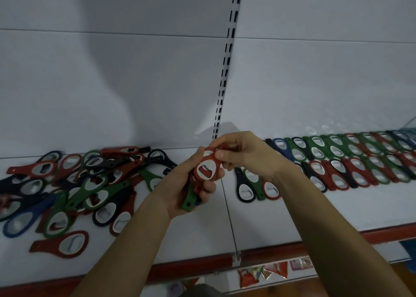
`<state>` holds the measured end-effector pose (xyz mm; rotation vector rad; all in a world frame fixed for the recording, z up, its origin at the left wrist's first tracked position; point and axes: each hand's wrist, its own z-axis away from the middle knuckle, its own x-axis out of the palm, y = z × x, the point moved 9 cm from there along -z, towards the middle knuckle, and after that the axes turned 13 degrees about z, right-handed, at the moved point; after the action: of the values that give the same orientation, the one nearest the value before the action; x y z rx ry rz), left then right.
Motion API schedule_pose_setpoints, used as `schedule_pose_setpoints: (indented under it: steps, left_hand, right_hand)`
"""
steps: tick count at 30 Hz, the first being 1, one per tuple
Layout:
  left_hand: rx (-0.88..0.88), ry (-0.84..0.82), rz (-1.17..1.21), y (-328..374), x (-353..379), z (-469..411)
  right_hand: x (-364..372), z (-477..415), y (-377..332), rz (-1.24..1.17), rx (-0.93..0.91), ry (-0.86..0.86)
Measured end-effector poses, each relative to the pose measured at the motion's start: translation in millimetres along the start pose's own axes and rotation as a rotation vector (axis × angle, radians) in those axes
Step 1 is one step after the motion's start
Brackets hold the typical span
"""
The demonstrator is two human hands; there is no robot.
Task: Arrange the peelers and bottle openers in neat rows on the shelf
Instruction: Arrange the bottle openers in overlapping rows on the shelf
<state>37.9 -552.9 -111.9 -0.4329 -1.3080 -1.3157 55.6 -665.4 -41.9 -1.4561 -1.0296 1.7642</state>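
Left hand grips opener stack; right hand pinches red opener, handle pointing away.

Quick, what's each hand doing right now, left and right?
Left hand: grips a small stack of bottle openers.
Right hand: pinches the red bottle opener on top of that stack.

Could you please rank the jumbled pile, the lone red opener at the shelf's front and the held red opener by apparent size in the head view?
1. jumbled pile, largest.
2. lone red opener and held red opener: about alike; the held one is partly hidden and nearer the camera, so unranked.
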Motion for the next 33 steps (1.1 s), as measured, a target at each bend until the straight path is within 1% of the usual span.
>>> schedule_pose_setpoints:
  steps: [3,6,8,10,12,13,15,16,17,20,22,24,26,28,31,33]
  left_hand:
    - [0.036,-0.047,-0.001,1,11,-5]
    - [0.040,-0.053,-0.017,-4,16,-12]
    - [0.036,-0.089,-0.001,-6,21,-15]
    - [0.035,-0.116,0.019,-10,26,-22]
    - [0.050,-0.084,0.018,-14,28,-29]
    - [0.067,-0.049,0.019,-16,29,-34]
    - [0.118,-0.005,0.075,-17,37,-45]
    - [0.134,-0.008,0.123,-19,44,-50]
    - [0.148,-0.024,0.154,-21,53,-56]
    - [0.204,-0.079,0.142,-29,80,-77]
    - [0.244,-0.022,0.102,-36,89,-92]
    - [0.254,0.058,0.094,-47,92,-108]
    - [0.252,0.099,0.100,-61,99,-127]
    - [0.266,0.120,0.048,-75,111,-147]
    - [0.269,0.109,-0.033,-103,138,-180]
    - [0.285,0.119,-0.110,-121,155,-201]
  right_hand:
    - [-15,4,6,-0.132,0.020,0.149]
    - [-27,11,15,-0.235,0.034,0.250]
    - [-38,19,24,-0.325,0.068,0.328]
    - [-54,33,34,-0.365,0.116,0.425]
    - [-79,51,37,-0.300,0.109,0.573]
    - [-92,63,34,-0.246,0.074,0.669]
    - [-111,86,21,-0.108,-0.043,0.836]
    - [-112,96,13,-0.017,-0.104,0.883]
    - [-109,103,5,0.074,-0.155,0.898]
    - [-88,112,-7,0.320,-0.261,0.860]
    - [-86,120,-5,0.440,-0.309,0.846]
    - [-101,132,4,0.474,-0.304,0.824]
    - [-120,147,19,0.415,-0.276,0.790]
    - [-143,163,39,0.309,-0.224,0.784]
    - [-178,187,87,0.096,-0.041,0.803]
    - [-199,201,119,-0.054,0.053,0.741]
